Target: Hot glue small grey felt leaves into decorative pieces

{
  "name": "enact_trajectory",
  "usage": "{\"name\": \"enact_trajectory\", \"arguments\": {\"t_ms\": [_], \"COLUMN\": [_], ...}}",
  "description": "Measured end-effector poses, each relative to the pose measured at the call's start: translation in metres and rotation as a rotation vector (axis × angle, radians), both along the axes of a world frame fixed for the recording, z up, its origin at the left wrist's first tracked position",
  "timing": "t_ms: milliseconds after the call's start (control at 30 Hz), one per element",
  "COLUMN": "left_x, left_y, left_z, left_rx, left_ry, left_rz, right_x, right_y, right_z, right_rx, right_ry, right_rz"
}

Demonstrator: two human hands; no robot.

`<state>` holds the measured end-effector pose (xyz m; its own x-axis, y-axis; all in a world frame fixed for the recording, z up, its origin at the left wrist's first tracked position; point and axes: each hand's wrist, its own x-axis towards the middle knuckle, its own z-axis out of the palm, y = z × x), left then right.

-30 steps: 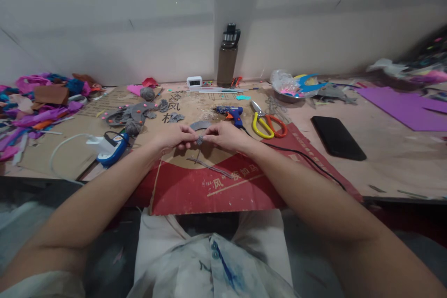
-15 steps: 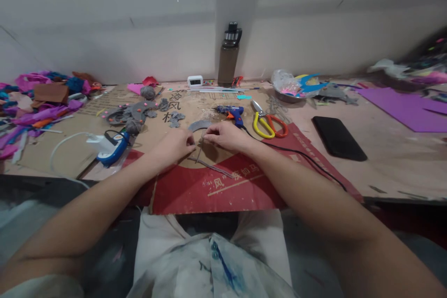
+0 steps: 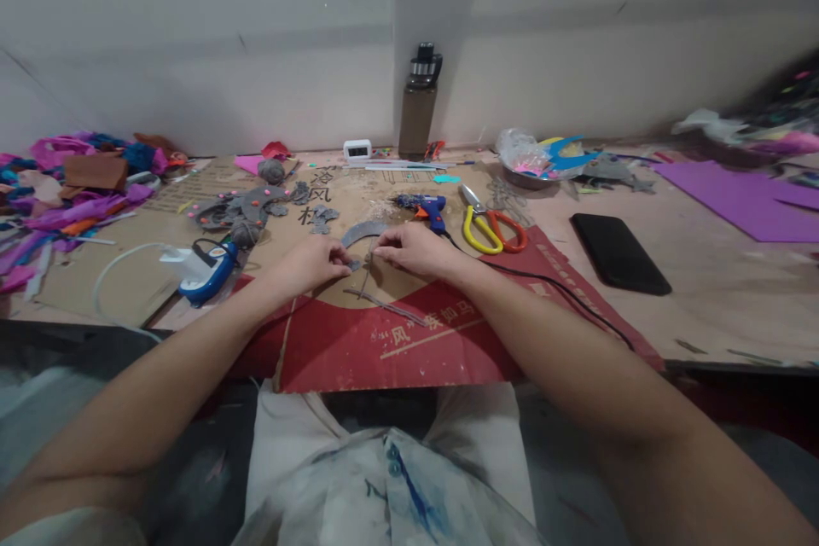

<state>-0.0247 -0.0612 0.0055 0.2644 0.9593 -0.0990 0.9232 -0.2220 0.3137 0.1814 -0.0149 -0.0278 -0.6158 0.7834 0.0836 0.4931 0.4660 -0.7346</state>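
My right hand (image 3: 413, 249) is closed in a pinch on the upper end of a thin grey strip (image 3: 365, 278), which hangs down toward the cardboard. Across from it, my left hand (image 3: 325, 261) has its fingers drawn together on a small grey felt piece (image 3: 355, 265) whose edge shows at the fingertips. Just beyond both hands lies a curved grey felt band (image 3: 364, 230), its right end partly hidden by my right hand. More thin grey strips (image 3: 390, 307) rest on the red part of the cardboard (image 3: 333, 358) nearer me.
A blue glue gun (image 3: 430, 209) and scissors with yellow and red handles (image 3: 490, 226) lie beyond my right hand. Its cord passes under my right forearm. Grey felt pieces (image 3: 246, 205) and a blue power strip (image 3: 210, 273) sit left; a phone (image 3: 619, 253) lies right. A bottle (image 3: 419, 107) stands behind.
My left hand has shifted slightly left and its fingers have extended, so a small grey felt piece now shows at the tips. My right hand stays nearly in place with the strip.
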Motion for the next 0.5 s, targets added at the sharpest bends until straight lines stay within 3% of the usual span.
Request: {"name": "enact_trajectory", "arguments": {"t_ms": [333, 500], "left_x": [-0.007, 0.0], "left_y": [0.015, 0.02], "left_z": [0.009, 0.013], "left_rx": [-0.001, -0.049], "left_ry": [-0.209, -0.153], "left_rz": [0.044, 0.019], "right_x": [0.001, 0.003], "right_y": [0.001, 0.0], "right_z": [-0.002, 0.003], "right_rx": [0.027, 0.034], "right_ry": [0.025, 0.016], "right_rz": [0.021, -0.002]}}
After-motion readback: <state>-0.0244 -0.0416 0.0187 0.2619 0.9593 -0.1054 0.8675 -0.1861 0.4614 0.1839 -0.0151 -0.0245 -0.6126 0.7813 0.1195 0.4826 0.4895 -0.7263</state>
